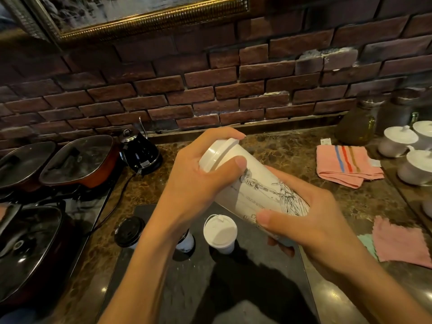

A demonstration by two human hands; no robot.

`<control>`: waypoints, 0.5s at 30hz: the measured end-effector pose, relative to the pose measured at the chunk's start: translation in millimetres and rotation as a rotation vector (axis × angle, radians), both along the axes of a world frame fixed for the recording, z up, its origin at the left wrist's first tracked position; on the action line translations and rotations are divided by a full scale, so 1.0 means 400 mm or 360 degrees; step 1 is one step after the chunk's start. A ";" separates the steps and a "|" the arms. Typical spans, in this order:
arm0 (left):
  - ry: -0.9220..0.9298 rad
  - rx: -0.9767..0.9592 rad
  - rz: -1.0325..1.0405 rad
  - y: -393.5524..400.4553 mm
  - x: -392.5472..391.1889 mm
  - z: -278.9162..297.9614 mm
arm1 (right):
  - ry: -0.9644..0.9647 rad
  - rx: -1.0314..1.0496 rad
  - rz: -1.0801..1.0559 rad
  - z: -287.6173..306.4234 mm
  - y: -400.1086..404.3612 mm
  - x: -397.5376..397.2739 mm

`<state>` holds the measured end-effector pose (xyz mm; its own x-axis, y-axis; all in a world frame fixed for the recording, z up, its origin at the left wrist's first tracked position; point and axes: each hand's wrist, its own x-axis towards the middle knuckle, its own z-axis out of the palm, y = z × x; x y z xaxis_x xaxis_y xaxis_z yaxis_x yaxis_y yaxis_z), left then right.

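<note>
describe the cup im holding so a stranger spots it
Below the brick wall, find the dark mat. Above it, the left hand and right hand hold an ink-drawn white cup. The black-lidded cup and white-lidded cup stand upright there; this one lies tilted.

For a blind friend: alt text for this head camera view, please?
Two hands hold an illustrated white cup, lid on, tilted over a stone counter: the left hand grips its lid end, the right hand its base. A black-lidded cup and a white-lidded cup stand below.
</note>
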<state>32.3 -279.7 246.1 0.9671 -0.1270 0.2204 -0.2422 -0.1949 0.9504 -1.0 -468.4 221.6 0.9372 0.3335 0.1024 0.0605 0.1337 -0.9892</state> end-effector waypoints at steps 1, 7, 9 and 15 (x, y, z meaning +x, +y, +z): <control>-0.0024 0.0007 -0.0017 -0.001 -0.001 0.003 | 0.0082 0.0100 0.0042 -0.003 0.000 0.001; 0.0046 0.0107 -0.0172 0.015 0.017 0.030 | 0.0399 0.0312 0.0152 -0.020 0.001 0.013; 0.0066 -0.0030 -0.0209 0.030 0.020 0.036 | 0.0551 0.0504 0.0194 -0.021 0.004 0.015; 0.0120 -0.0677 -0.0192 0.017 0.002 -0.023 | 0.0928 0.0993 0.0313 -0.028 0.036 0.004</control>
<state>33.3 -273.0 236.9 0.9663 -0.1532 0.2068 -0.1661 0.2428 0.9557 0.8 -454.1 210.5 0.8283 0.5376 -0.1576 -0.5132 0.6154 -0.5982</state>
